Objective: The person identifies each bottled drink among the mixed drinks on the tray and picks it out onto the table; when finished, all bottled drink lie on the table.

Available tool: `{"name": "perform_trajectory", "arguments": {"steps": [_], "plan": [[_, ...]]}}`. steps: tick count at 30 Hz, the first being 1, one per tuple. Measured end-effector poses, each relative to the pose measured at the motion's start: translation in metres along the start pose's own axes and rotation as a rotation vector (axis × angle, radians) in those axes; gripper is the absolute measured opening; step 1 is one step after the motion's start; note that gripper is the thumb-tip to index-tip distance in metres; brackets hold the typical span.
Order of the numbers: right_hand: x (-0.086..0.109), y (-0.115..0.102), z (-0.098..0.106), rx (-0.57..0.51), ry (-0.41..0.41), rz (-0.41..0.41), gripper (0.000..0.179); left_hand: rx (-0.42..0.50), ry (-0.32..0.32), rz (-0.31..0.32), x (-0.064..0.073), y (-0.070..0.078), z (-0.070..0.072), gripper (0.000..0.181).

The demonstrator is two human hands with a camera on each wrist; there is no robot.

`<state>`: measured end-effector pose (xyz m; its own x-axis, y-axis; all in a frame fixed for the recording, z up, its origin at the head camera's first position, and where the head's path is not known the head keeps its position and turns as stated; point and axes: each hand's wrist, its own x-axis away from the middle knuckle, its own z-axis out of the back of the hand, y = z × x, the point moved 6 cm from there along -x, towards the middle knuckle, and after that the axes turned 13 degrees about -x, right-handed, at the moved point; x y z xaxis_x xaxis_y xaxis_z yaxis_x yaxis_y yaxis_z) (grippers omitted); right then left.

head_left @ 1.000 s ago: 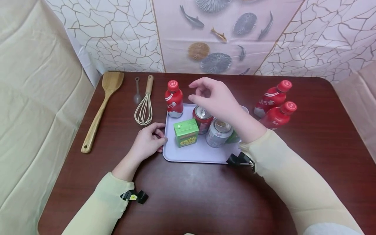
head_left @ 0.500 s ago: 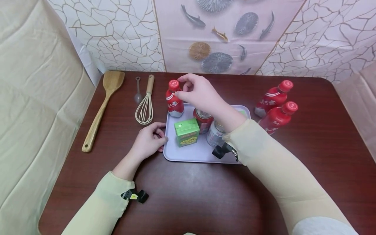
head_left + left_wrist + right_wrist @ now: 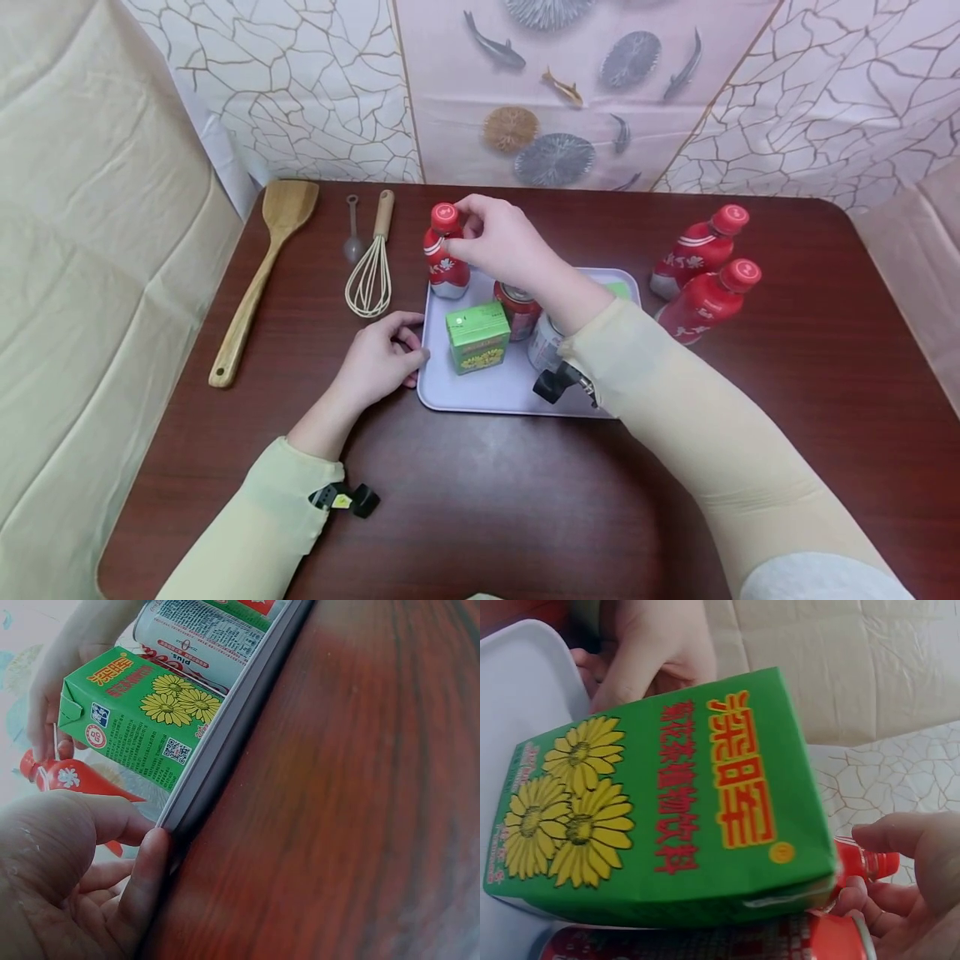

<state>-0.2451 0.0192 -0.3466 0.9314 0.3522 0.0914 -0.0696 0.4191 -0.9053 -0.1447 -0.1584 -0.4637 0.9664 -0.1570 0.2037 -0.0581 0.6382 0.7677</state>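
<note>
Pinching the upright red plastic bottle (image 3: 444, 268) near its neck, the right hand (image 3: 508, 239) reaches across the pale lavender rectangular tray (image 3: 480, 397); the bottle is at the far-left corner. The left hand (image 3: 380, 356) pinches the tray's left rim.

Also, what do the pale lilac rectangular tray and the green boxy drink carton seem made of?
The tray: probably plastic, possibly coated metal; smooth, low-sheen surface, rounded corners. The carton: likely coated paperboard, slightly glossy, with a folded corner flap.
</note>
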Motion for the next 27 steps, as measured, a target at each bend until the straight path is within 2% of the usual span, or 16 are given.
{"name": "perform_trajectory", "arguments": {"steps": [10,24,27], "plan": [[-0.0020,0.0033,-0.0022,0.087,0.039,0.067,0.039,0.000,0.001,-0.002,-0.0004,0.0000,-0.0010,0.048],[0.0002,0.0027,0.0052,0.110,0.109,0.042,0.041,-0.004,0.005,-0.005,0.0010,0.0036,0.0016,0.048],[0.0010,0.0019,0.0067,0.121,0.119,0.058,0.041,-0.003,0.000,-0.001,-0.0005,0.0018,0.0002,0.048]]}}
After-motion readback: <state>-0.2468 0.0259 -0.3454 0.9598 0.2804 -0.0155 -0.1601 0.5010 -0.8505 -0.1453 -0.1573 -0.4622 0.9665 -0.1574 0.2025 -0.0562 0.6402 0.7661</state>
